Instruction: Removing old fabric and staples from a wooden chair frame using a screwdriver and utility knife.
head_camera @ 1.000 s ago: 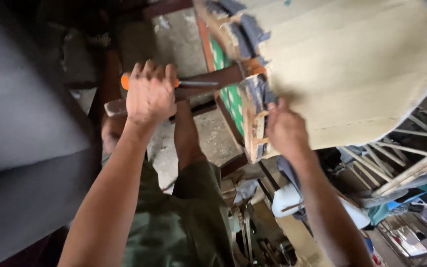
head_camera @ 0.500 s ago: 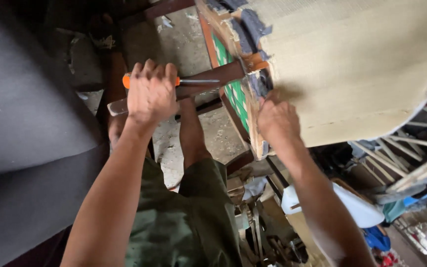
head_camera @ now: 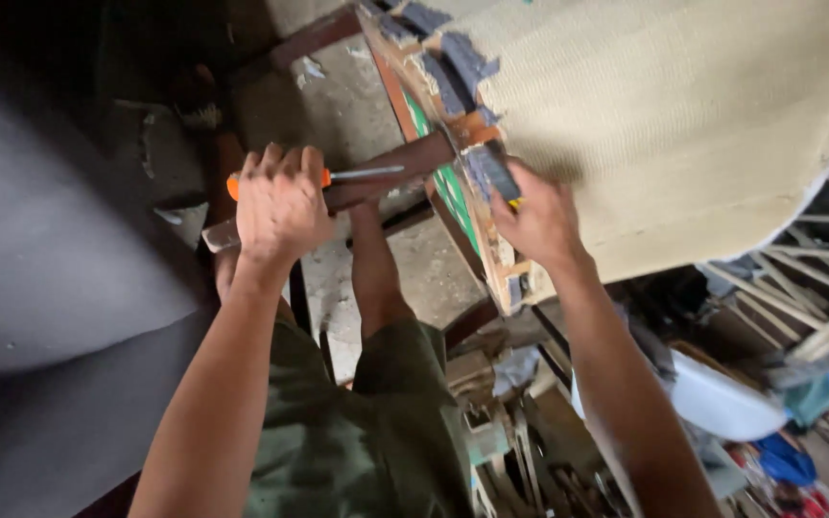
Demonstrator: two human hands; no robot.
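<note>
Nearest, the left hand (head_camera: 280, 206) is fisted around an orange-handled screwdriver (head_camera: 338, 176) and a wooden chair leg (head_camera: 386, 173). Beyond it, the right hand (head_camera: 537, 223) grips the torn fabric edge (head_camera: 491, 171) at the chair frame (head_camera: 453, 192). Both arms are extended. Risk: the screwdriver tip could slip toward the right hand's fingers. Concrete floor (head_camera: 338, 105) lies beyond.

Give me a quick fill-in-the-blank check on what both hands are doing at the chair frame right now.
1. The left hand grips a screwdriver with an ____ handle.
2. The right hand rests on the edge of the wooden frame, beside the ____ woven fabric.
3. The person wears ____ shorts.

Missing words: orange; beige; green
</note>
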